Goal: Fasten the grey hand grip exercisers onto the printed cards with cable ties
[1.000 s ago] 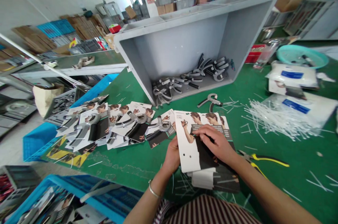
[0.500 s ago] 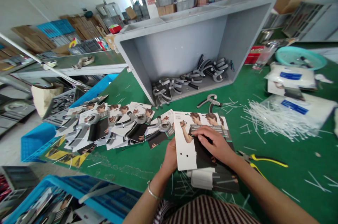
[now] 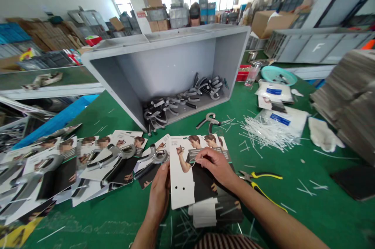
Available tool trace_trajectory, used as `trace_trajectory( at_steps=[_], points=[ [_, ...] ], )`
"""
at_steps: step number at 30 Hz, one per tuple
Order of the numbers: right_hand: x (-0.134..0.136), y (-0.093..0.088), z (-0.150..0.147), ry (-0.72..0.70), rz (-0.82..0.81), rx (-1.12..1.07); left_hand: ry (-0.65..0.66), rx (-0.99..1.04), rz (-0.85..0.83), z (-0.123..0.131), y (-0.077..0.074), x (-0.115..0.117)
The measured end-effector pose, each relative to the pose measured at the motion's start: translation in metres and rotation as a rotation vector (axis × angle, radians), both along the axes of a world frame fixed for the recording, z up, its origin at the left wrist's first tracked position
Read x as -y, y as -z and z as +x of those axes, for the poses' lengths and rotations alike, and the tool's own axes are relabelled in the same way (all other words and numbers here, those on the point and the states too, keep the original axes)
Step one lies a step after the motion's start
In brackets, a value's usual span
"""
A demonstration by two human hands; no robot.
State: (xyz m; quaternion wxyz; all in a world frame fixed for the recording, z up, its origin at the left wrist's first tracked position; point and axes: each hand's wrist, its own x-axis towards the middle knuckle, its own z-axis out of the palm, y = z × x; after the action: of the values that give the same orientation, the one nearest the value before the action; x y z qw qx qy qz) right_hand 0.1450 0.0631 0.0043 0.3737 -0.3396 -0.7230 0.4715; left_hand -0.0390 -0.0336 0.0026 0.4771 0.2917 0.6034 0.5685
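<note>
A printed packaging card [image 3: 182, 180] lies over a stack of similar cards [image 3: 203, 214] at the front middle. My left hand [image 3: 159, 192] holds the card's left edge, thumb on top and fingers hidden behind it. With its fingertips pinched, my right hand [image 3: 215, 165] holds a thin white cable tie [image 3: 192, 163] at the middle of the card. To the left, several cards carry grey-and-black hand grips [image 3: 154, 157]. One loose hand grip [image 3: 209, 122] lies behind the cards.
A grey crate [image 3: 172, 53] on its side holds more hand grips. White cable ties [image 3: 263, 133] are heaped on the right, near plastic bags [image 3: 288, 118]. Yellow-handled pliers [image 3: 266, 175] lie beside my right forearm. A white glove [image 3: 322, 133] rests farther right.
The view has turned to the right. The white tie now shows at my right fingertips, and my left thumb has come into view on the card's edge.
</note>
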Motion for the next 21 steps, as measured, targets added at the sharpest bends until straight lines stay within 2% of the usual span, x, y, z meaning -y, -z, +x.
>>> trace_trajectory(
  at_steps=[2, 5, 6, 8, 10, 13, 15, 18, 21],
  points=[
    [0.004, 0.0, 0.004, 0.086, -0.061, -0.06, 0.052, 0.021, -0.021, 0.003, -0.004, 0.003],
    [0.011, 0.0, 0.014, 0.159, -0.051, -0.093, 0.238, 0.109, -0.094, 0.009, -0.006, 0.003],
    [0.011, 0.001, 0.022, 0.178, -0.021, -0.065, 0.29, 0.121, -0.111, 0.008, -0.005, 0.002],
    [0.002, 0.006, 0.046, 0.245, 0.087, 0.131, 0.346, 0.122, -0.125, 0.004, -0.004, -0.002],
    [-0.02, 0.015, 0.08, 0.372, 0.216, 0.46, 0.361, 0.097, -0.13, -0.002, -0.003, -0.006],
    [-0.064, 0.029, 0.133, 0.461, 0.234, 0.65, 0.375, 0.048, -0.149, -0.007, -0.002, -0.012],
    [-0.09, 0.037, 0.158, 0.497, 0.217, 0.755, 0.373, 0.029, -0.161, -0.006, -0.001, -0.014],
    [-0.118, 0.047, 0.171, 0.512, 0.177, 0.872, 0.346, 0.055, -0.179, -0.003, 0.002, -0.013],
    [-0.134, 0.052, 0.167, 0.477, 0.146, 0.909, 0.243, 0.155, -0.178, -0.003, 0.007, -0.005]
  ],
)
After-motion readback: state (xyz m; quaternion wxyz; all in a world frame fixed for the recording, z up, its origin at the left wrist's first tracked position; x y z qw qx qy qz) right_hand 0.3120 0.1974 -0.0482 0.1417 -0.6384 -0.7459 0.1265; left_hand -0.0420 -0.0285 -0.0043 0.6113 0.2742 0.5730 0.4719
